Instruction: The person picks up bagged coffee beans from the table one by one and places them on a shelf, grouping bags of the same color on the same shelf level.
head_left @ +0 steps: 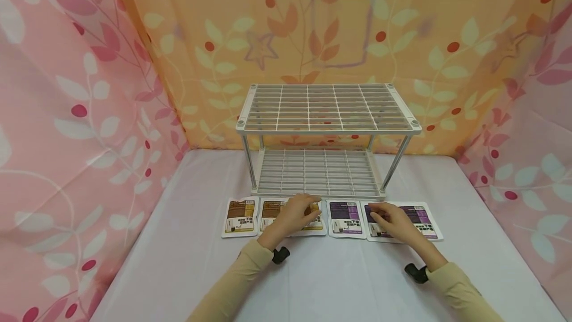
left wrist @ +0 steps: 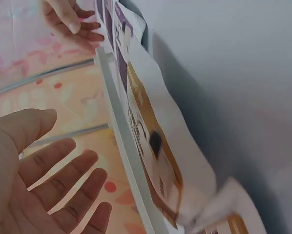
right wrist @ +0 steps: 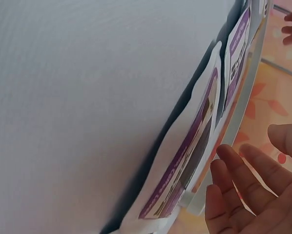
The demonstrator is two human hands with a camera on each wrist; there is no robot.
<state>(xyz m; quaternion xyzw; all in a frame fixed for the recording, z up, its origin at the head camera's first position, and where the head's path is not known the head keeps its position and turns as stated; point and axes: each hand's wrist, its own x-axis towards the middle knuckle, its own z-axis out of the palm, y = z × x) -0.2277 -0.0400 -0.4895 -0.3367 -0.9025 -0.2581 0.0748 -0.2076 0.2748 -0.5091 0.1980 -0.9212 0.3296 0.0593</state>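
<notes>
Flat white pouches lie in a row on the table, brown-and-gold ones [head_left: 240, 216] on the left and purple-labelled ones [head_left: 346, 218] on the right. In the head view my left hand [head_left: 294, 213] is over the brown pouches, partly covering them. My right hand [head_left: 395, 221] is over the purple pouches at the right end. The left wrist view shows the left hand [left wrist: 63, 180] with fingers spread and nothing held, beside a brown pouch [left wrist: 153, 141]. Loosely bent and holding nothing, the right hand [right wrist: 256, 187] appears near a purple pouch [right wrist: 185, 161] in the right wrist view.
A two-tier white wire rack [head_left: 328, 108] with metal legs stands directly behind the pouches. Its lower shelf [head_left: 315, 173] is close to the table. White cloth covers the table [head_left: 339, 282]. Patterned fabric walls [head_left: 196, 73] enclose the back and both sides.
</notes>
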